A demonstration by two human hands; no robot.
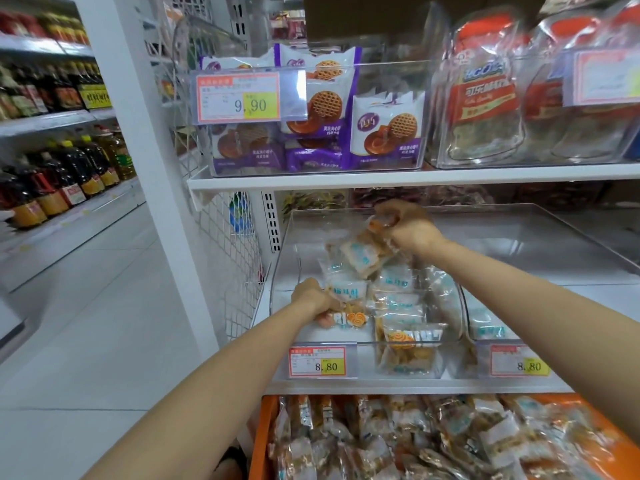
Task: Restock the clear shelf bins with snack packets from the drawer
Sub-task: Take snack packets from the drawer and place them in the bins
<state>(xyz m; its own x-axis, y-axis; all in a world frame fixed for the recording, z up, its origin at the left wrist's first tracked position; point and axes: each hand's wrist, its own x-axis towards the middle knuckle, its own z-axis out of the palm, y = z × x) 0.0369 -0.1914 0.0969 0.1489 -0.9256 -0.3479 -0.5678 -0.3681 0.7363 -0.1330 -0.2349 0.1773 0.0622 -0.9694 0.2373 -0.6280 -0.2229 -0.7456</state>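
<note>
Over the back half of the clear bin (286, 237) on the middle shelf (381, 386), the right hand (410, 228) is raised, its fingers (388, 211) curled tight round a bunch of snack packets (363, 256) that hang from the fist toward the bin's left wall. At the bin's front left corner the left hand (310, 297) has its fingers (324, 319) curled round one packet (349, 320) (orange swirl on its label), held just behind the front rim. A heap of packets (398, 299) lies along the bin's front, and the orange drawer (262, 438) below the shelf edge is full of them.
</note>
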